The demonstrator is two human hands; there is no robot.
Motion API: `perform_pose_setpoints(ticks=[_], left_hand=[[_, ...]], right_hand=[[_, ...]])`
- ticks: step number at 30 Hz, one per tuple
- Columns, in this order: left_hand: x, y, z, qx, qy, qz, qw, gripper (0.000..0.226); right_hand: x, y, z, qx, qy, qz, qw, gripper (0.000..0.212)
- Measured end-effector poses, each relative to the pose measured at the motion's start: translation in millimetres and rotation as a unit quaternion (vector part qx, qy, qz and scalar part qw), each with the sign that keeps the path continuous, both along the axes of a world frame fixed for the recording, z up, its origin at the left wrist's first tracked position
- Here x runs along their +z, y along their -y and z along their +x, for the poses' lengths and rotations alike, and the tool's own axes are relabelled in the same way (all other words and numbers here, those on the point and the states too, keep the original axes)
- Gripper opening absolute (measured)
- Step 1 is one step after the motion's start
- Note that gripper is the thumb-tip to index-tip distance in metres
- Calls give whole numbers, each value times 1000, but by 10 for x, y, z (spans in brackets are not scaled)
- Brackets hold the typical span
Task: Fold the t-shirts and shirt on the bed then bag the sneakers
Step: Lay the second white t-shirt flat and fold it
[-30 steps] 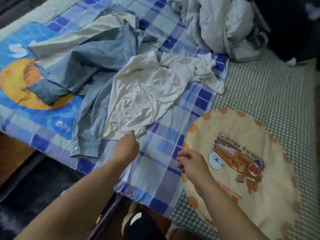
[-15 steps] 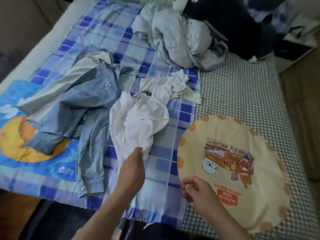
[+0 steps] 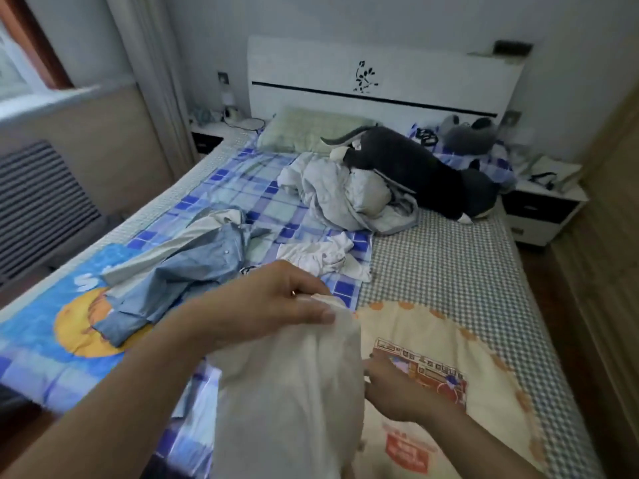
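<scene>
I see the left hand (image 3: 276,299) pinching the white t-shirt (image 3: 294,392), lifted above the bed's (image 3: 449,254) near edge. The right hand (image 3: 394,392) touches its side, fingers hidden, grip unclear. The blue shirt (image 3: 193,271) lies toward the left edge.

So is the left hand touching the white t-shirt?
Touching. The head view shows the left hand pinching the white cotton t-shirt at its top edge, lifting it above the bed.

The bed (image 3: 446,243) bears a blue shirt (image 3: 193,267), crumpled bedding (image 3: 345,198) and a round cushion (image 3: 449,368).
</scene>
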State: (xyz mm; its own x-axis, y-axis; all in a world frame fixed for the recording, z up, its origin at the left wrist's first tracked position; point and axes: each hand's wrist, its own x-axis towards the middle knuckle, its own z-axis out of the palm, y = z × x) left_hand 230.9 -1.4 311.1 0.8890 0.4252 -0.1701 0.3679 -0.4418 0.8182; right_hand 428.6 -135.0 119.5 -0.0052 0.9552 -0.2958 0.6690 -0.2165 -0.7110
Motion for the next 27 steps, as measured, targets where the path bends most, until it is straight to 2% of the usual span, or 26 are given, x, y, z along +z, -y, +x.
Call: perform_pose_setpoints(ticks=[2, 4, 6, 8, 10, 11, 13, 16, 18, 19, 20, 21, 22, 23, 24, 25, 26, 27], left_hand=[[161, -1, 156, 45, -5, 90, 995, 10], [316, -48, 285, 101, -1, 185, 978, 7], [496, -80, 356, 132, -6, 237, 962, 10], [665, -152, 332, 149, -38, 294, 943, 14], [789, -247, 255, 173, -54, 369, 912, 8], [817, -318, 212, 192, -37, 401, 895, 16], [845, -437, 127, 255, 13, 427, 868, 20], [899, -582, 60, 333, 41, 415, 846, 14], [845, -745, 74, 346, -26, 415, 841, 18], [780, -803, 86, 334, -126, 418, 835, 18], [669, -859, 108, 316, -248, 419, 814, 21], [505, -897, 144, 282, -376, 412, 781, 29], [361, -849, 226, 243, -454, 407, 755, 40], [234, -685, 385, 224, -460, 377, 772, 49], [118, -481, 615, 211, -407, 323, 828, 57], [34, -224, 889, 209, -311, 241, 895, 66], [-79, -4, 1187, 210, -198, 133, 948, 76], [-125, 299, 1505, 223, -98, 19, 970, 87]], right_hand=[[170, 253, 308, -153, -44, 28, 987, 31], [519, 360, 730, -345, -119, 120, 923, 30], [1050, 376, 1177, -461, -113, 203, 857, 24], [1548, 355, 1615, -502, -71, 251, 825, 23], [1906, 337, 1983, -514, -23, 267, 815, 28], [2000, 342, 2178, -521, -3, 256, 814, 32], [2143, 419, 2503, -535, -14, 225, 814, 33], [2278, 590, 2774, -539, -118, 222, 804, 13], [2363, 692, 2769, -545, -208, 252, 772, 14], [2404, 689, 2747, -524, -257, 273, 764, 15], [2476, 700, 2681, -492, -292, 285, 769, 16], [2553, 686, 2607, -452, -323, 290, 780, 18], [2622, 683, 2508, -406, -357, 291, 789, 21], [2654, 659, 2439, -369, -373, 295, 799, 27], [2712, 655, 2316, -343, -370, 292, 812, 30], [2773, 654, 2176, -319, -356, 291, 829, 27], [2811, 663, 2055, -290, -327, 296, 849, 21], [2825, 659, 1959, -256, -293, 299, 871, 16]])
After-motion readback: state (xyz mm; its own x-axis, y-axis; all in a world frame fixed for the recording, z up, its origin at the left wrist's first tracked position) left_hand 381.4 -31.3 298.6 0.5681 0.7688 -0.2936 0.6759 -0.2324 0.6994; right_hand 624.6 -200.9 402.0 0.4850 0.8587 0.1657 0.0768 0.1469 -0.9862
